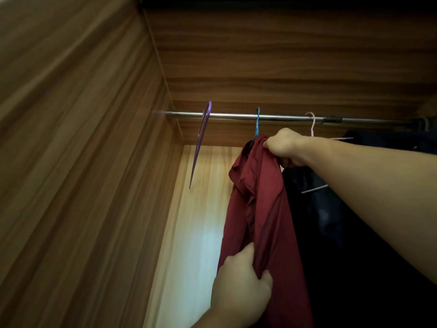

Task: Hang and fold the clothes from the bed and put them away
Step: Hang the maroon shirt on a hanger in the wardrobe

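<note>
Inside a wooden wardrobe, my right hand [285, 147] grips the bunched top of a dark red garment [259, 209], fingers curled round the cloth, to steady it on its blue hanger [257, 123], hooked over the metal rail [236, 116]. My left hand [240, 280] pinches a lower fold, likely to pull it straight. I count three hangers: purple [201, 143], blue, pink [313, 125]. Dark clothes [354, 221] hang just beside.

Two bare arms, nothing worn as far as you can see

Left hand [241, 278] and right hand [285, 147] both have no rings, no watch, no gloves. Forearms are uncovered right up to the frame edge, so no sleeve shows anywhere.
</note>
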Tool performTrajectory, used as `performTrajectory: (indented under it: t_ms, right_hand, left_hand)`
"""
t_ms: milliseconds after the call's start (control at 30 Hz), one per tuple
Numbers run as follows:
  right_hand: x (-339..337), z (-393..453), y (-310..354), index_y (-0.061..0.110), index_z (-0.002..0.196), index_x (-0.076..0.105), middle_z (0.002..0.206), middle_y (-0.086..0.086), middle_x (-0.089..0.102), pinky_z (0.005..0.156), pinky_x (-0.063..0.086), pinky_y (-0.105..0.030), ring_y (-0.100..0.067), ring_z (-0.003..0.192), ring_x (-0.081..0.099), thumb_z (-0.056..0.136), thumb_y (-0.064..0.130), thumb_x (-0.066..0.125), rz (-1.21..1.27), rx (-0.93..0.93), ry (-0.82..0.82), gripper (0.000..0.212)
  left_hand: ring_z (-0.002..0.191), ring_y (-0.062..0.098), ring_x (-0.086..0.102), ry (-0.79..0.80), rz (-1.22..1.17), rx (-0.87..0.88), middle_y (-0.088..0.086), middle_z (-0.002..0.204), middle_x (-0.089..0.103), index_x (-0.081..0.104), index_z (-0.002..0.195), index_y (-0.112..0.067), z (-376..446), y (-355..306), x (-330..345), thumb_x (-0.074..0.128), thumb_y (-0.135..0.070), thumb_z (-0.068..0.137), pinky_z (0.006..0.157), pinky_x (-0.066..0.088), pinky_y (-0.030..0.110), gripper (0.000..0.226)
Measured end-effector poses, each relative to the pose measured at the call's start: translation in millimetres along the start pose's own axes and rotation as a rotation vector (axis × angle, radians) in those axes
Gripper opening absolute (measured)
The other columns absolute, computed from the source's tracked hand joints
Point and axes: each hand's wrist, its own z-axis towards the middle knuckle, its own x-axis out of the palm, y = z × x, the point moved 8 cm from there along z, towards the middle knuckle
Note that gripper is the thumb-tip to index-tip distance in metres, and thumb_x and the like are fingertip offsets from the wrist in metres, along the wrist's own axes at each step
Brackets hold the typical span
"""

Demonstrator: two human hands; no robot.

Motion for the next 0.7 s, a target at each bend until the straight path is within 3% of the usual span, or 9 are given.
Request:
performTrajectory:
  t_ms: [233, 433, 533, 633, 700]
  right_hand:
    - [-10.4, -15.6, -5.8, 0.010, 0.068, 0.046, 0.060, -0.006, 0.039, 0.033, 0.024, -0.008, -0.015, 0.046, 0.032, 0.100, 0.015, 0.045, -0.042, 0.004, -0.018, 0.032]
    - [-21.3, -31.5, -7.3, 0.010, 0.065, 0.049, 0.057, -0.006, 0.041, 0.039, 0.024, -0.015, -0.016, 0.042, 0.033, 0.091, 0.013, 0.054, -0.003, -0.031, -0.048, 0.026]
    - [-19.1, -41.6, -12.8, 0.009, 0.073, 0.055, 0.066, -0.007, 0.050, 0.033, 0.027, -0.011, -0.019, 0.046, 0.044, 0.087, 0.020, 0.058, 0.022, -0.066, -0.081, 0.018]
    - [-18.0, -53.1, -19.7, 0.011, 0.087, 0.061, 0.083, -0.007, 0.060, 0.039, 0.032, -0.019, -0.020, 0.059, 0.055, 0.083, 0.029, 0.062, 0.010, -0.105, -0.105, 0.019]
    - [-19.3, -61.8, -24.1, 0.012, 0.087, 0.061, 0.083, -0.006, 0.061, 0.042, 0.034, -0.021, -0.021, 0.061, 0.057, 0.081, 0.032, 0.062, -0.006, -0.119, -0.095, 0.021]
  left_hand:
    - [0.086, 0.009, 0.065, -0.006, 0.032, 0.027, -0.014, 0.092, 0.067, 0.059, 0.108, -0.031, -10.7, -5.7, -0.6, 0.057, -0.032, 0.082, 0.084, 0.055, 0.031, 0.026]
    - [0.090, 0.012, 0.065, -0.017, 0.045, 0.014, -0.013, 0.094, 0.068, 0.057, 0.106, -0.033, -21.8, -9.0, 3.7, 0.050, -0.044, 0.072, 0.083, 0.056, 0.035, 0.037]
    - [0.083, 0.013, 0.066, -0.021, 0.051, -0.015, -0.012, 0.088, 0.068, 0.058, 0.103, -0.032, -29.4, -11.7, 5.7, 0.050, -0.047, 0.069, 0.079, 0.057, 0.036, 0.038]
    - [0.080, 0.013, 0.067, -0.019, 0.048, -0.054, -0.012, 0.087, 0.068, 0.058, 0.102, -0.031, -38.2, -16.8, 6.4, 0.053, -0.047, 0.068, 0.076, 0.058, 0.036, 0.037]
    - [0.079, 0.014, 0.067, -0.022, 0.049, -0.076, -0.012, 0.085, 0.068, 0.058, 0.100, -0.031, -44.0, -22.0, 4.2, 0.054, -0.046, 0.066, 0.074, 0.058, 0.036, 0.037]
